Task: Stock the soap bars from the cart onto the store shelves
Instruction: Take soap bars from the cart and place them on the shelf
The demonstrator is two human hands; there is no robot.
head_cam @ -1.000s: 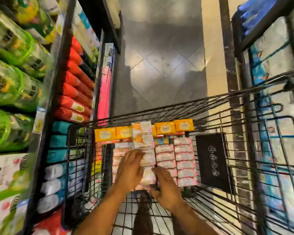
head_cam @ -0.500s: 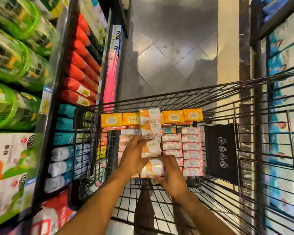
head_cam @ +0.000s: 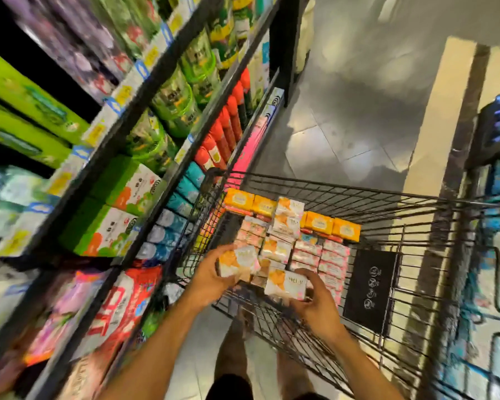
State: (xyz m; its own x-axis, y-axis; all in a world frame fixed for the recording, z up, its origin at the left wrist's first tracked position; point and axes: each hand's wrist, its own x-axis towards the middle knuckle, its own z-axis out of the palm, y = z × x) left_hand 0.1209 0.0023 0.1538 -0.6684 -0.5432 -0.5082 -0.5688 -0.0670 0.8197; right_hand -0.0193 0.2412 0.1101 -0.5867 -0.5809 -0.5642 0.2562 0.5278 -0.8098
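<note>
A black wire cart (head_cam: 387, 197) holds rows of boxed soap bars: yellow boxes (head_cam: 332, 228) at the far end, pink-and-white boxes (head_cam: 321, 255) in the middle, orange-and-white boxes (head_cam: 287, 217) stacked upright. My left hand (head_cam: 208, 277) grips one orange-and-white soap pack (head_cam: 237, 261) lifted above the cart's near left side. My right hand (head_cam: 315, 304) grips a second orange-and-white soap pack (head_cam: 286, 284) just to the right of it. Both packs sit clear of the stack below.
Dark store shelves (head_cam: 168, 174) run along the left, packed with green tubs, red cans (head_cam: 223, 134), teal bottles and green-and-white boxes (head_cam: 119, 203). A black sign plate (head_cam: 370, 290) hangs inside the cart. Tiled aisle floor (head_cam: 358, 111) lies ahead; another rack stands at right.
Both hands have lifted a soap pack each out of the cart's stack and drawn them toward me. The view has swung left and tilted toward the shelves.
</note>
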